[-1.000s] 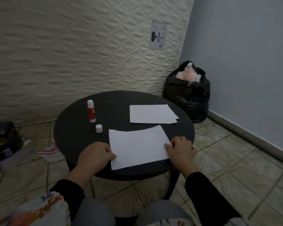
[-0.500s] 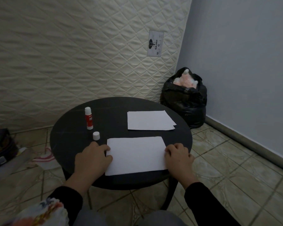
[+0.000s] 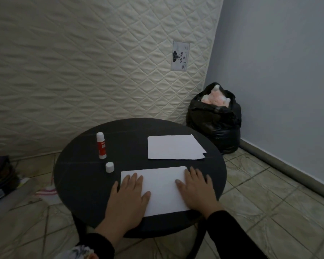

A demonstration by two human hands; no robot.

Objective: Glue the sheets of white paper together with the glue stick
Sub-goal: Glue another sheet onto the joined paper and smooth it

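A white paper sheet [image 3: 161,187] lies at the near edge of the round black table [image 3: 79,182]. My left hand [image 3: 128,197] rests flat on its left part, fingers spread. My right hand [image 3: 196,191] lies flat on its right part, also spread. Further back sits a small stack of white sheets [image 3: 173,147], slightly offset. A red and white glue stick [image 3: 101,145] stands upright at the back left, uncapped. Its white cap [image 3: 109,167] stands on the table just in front of it, left of the near sheet.
A quilted mattress [image 3: 82,62] leans against the wall behind the table. A black bag [image 3: 215,120] with pink stuffing stands in the right corner. Dark clutter [image 3: 0,176] lies on the tiled floor to the left.
Both hands moved from the sheet's side edges onto its surface and spread flat. The sheet turned from slanted to square with the table's near edge. The camera tilted up.
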